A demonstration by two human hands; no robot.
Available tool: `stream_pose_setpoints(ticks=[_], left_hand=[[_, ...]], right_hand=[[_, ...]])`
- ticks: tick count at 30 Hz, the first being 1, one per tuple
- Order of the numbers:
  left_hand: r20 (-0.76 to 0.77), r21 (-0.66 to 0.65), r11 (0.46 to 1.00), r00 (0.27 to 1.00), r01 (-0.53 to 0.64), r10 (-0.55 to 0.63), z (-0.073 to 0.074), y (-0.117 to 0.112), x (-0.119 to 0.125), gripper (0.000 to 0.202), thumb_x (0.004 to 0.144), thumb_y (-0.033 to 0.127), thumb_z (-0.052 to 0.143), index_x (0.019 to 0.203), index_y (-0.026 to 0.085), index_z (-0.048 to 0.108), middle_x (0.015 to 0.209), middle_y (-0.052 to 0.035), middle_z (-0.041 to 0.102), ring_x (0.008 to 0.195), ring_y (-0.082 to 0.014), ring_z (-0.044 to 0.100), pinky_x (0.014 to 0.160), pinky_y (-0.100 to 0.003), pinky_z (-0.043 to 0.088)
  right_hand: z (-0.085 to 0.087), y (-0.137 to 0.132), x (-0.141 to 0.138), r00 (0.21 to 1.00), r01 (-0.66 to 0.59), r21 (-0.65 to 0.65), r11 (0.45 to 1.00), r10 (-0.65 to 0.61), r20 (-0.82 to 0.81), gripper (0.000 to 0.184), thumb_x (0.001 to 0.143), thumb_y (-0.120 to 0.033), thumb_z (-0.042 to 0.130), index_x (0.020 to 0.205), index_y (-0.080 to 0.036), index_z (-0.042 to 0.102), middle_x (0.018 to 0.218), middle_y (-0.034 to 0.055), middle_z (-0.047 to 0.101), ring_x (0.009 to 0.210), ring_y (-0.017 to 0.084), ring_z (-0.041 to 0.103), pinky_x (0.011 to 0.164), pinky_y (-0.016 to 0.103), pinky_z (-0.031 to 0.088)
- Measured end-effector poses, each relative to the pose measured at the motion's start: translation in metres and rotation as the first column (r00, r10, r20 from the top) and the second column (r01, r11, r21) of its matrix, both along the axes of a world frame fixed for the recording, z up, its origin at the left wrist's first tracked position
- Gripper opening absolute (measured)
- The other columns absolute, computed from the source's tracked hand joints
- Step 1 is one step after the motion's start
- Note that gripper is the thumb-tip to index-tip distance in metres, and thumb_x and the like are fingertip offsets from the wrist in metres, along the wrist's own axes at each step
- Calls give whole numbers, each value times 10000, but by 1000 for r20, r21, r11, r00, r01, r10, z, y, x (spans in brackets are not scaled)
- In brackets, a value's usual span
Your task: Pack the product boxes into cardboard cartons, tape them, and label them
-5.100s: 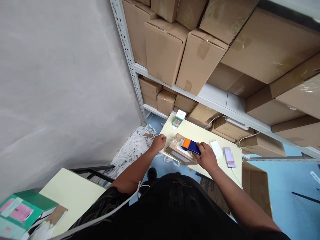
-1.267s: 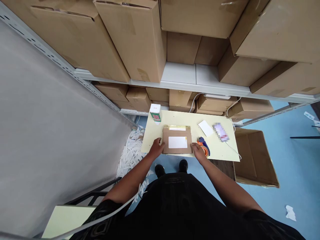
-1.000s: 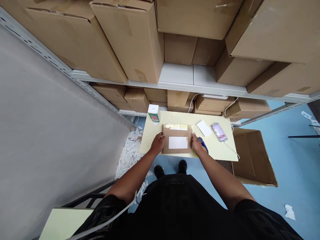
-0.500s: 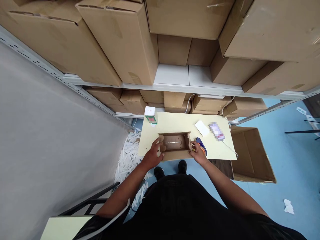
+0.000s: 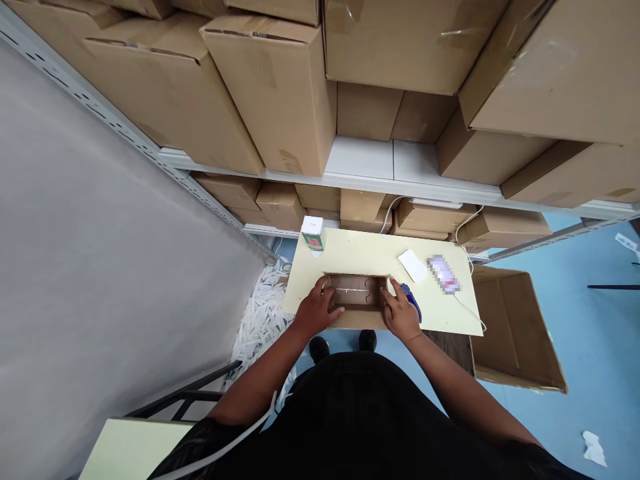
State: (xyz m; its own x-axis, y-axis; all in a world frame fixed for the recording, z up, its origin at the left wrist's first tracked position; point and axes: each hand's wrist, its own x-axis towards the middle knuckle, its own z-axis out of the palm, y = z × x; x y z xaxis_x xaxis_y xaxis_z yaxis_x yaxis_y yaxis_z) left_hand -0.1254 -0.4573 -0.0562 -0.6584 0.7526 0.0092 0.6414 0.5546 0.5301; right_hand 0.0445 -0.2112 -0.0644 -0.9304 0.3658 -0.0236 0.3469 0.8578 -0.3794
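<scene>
Two bare hands at one open-topped cardboard box (image 5: pixel 357 319), on the near edge of the pale table (image 5: pixel 350 250); we note its long axis runs left to right, straight between the palms; left hand (image 5: pixel 314 310) at the left end, right hand (image 5: pixel 401 316) at the right, neither nearer, both touching; fingers loosely curled over the ends, thumbs apart from fingers; whether either pinches the cardboard we cannot tell; we see a pale seam along the inside floor.

Blue tape dispenser (image 5: pixel 413 304) just beside the right hand, partly hidden by it; writing: reddish marks on the white top of a green-and-white carton (image 5: pixel 313 235), too small for us to read; phone (image 5: pixel 443 274) screen pixelated; white paper (image 5: pixel 412 265) shows none; no brand legible.
</scene>
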Motion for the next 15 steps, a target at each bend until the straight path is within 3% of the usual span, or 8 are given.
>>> stream_pose_setpoints(ticks=[3, 5, 7, 10, 14, 15], left_hand=[[53, 123, 986, 993, -115, 110, -5, 4, -3, 288, 886, 262, 624, 1165, 199, 591, 1492, -163, 470, 1260, -309, 598, 993, -436, 556], [152, 202, 952, 968, -230, 202, -9, 6, -7, 230, 895, 210, 566, 1124, 202, 577, 1330, -135, 579, 1173, -264, 632, 981, -408, 545], [308, 213, 902, 902, -376, 303, -14, 4, -10, 253, 897, 259, 591, 1143, 209, 566, 1190, -94, 644, 1059, -239, 658, 949, -390, 540], [544, 129, 826, 736, -549, 404, -26, 0, -8, 469, 849, 378, 696, 1261, 226, 530, 1145, -58, 678, 952, -219, 679, 896, -364, 537], [714, 165, 730, 591, -663, 376, -40, 1, 3, 790, 797, 346, 753, 1489, 238, 389, 1247, -86, 675, 1062, -218, 680, 940, -345, 520], [738, 183, 690, 561, -701, 374, -43, 3, 6, 864, 786, 328, 761, 1534, 232, 338, 1287, -106, 665, 1090, -220, 678, 951, -346, 519]], right_hand=[[-14, 4, -1, 981, 166, -136, 977, -177, -76, 479, 937, -293, 487, 1396, -202, 595, 1479, 148, 554, 1305, 310, 580, 997, 451, 557], [-22, 9, -3, 947, 287, -261, 922, -314, -70, 514, 899, -365, 541, 1386, -204, 587, 1395, 132, 608, 1310, 305, 569, 1042, 452, 528], [-28, 15, -6, 896, 407, -390, 826, -443, -2, 585, 838, -422, 621, 1385, -219, 581, 1353, 115, 633, 1252, 298, 605, 1020, 427, 532], [-35, 22, -11, 830, 500, -567, 655, -548, 98, 653, 736, -472, 722, 1332, -231, 607, 1336, 100, 643, 1172, 286, 646, 953, 379, 548], [-41, 20, -13, 750, 508, -747, 429, -646, 140, 771, 682, -521, 742, 1368, -231, 542, 1358, 84, 623, 953, 222, 713, 768, 313, 579], [-42, 19, -12, 739, 497, -765, 409, -662, 126, 794, 705, -533, 718, 1404, -225, 503, 1323, 79, 644, 899, 206, 722, 732, 301, 579]])
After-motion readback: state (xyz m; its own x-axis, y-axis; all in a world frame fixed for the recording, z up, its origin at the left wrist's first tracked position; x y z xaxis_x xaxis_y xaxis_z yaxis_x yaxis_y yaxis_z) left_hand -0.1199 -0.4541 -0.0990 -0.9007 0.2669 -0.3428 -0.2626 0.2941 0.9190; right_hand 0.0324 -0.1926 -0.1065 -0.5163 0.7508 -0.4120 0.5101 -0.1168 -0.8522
